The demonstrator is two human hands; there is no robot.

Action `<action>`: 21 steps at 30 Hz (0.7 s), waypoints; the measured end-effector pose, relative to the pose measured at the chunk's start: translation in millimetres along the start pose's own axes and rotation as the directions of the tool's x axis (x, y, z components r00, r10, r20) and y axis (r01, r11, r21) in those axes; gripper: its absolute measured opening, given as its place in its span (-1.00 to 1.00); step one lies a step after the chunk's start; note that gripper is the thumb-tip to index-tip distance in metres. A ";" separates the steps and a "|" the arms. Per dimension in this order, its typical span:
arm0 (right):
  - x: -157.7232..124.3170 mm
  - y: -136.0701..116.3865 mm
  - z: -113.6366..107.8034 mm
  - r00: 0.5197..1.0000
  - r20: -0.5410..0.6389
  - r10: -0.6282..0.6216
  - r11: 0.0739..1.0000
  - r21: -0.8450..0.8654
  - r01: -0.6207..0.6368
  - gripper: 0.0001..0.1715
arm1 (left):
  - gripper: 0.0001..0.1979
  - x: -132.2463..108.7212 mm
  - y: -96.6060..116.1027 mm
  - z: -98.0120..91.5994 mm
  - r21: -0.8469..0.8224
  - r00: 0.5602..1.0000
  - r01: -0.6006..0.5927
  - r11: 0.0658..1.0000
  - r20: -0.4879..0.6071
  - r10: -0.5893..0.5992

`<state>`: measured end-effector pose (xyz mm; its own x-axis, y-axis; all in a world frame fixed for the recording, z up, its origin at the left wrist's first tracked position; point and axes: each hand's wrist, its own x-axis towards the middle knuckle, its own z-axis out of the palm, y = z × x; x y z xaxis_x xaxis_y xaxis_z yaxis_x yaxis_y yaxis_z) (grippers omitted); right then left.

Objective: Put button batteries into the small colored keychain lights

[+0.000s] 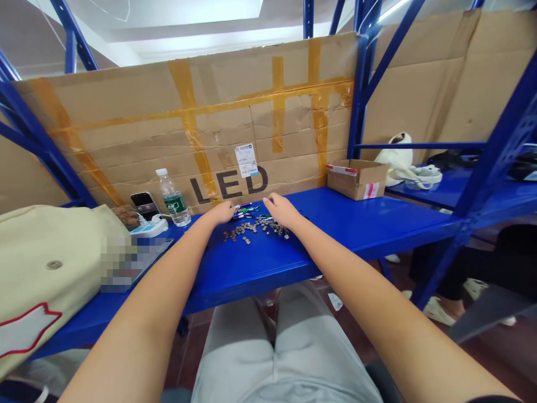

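On the blue table lies a loose bunch of pens (246, 212), with blue and green parts showing. Just in front of them are many small brownish, coin-like metal pieces (248, 227), scattered in a band. My left hand (224, 213) is at the left end of the pens, fingers drawn together; a small pale bit shows at the fingertips, too small to name. Across the pens, my right hand (280, 209) bends its fingers inward above the right part of the pieces. What its fingertips hold, if anything, is hidden.
A water bottle (174, 198), a power strip (150, 227), a phone (145, 205) and a cream bag (54, 263) stand on the left. An open cardboard box (356, 179) sits at right. Behind rises a large cardboard sheet (146, 140); a blue post (361, 84) stands beside it.
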<state>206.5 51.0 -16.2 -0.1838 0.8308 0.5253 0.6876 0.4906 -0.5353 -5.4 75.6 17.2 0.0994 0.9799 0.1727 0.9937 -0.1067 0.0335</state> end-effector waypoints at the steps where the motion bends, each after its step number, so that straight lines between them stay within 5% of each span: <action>1: 0.5 1.5 -0.7 1.000 0.003 0.014 1.000 0.004 -0.014 -0.63 | -0.64 7.5 -0.2 1.6 0.007 1.000 0.009 1.000 -0.002 -0.009; 8: -3.4 2.1 -2.9 0.995 0.092 0.042 0.999 -0.016 -0.041 -0.70 | -0.56 23.4 -11.2 10.8 0.058 0.982 0.141 0.988 -0.136 -0.132; 16: -10.8 -6.6 -5.8 0.974 0.203 -0.100 0.963 -0.225 0.146 -0.78 | -0.77 -24.5 -61.6 -5.7 0.213 0.997 -0.064 0.975 0.050 0.055; 21: -14.4 -6.0 -9.1 0.963 0.240 -0.125 0.921 -0.334 0.203 -0.79 | -0.83 -40.4 -74.5 14.5 0.219 1.000 0.010 0.976 0.002 -0.010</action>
<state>211.4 33.7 -14.5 -0.4313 0.8014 0.4143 0.8301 0.5324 -0.1658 -82.7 46.3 -6.5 0.0891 0.9814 0.1702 0.9817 -0.0576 -0.1816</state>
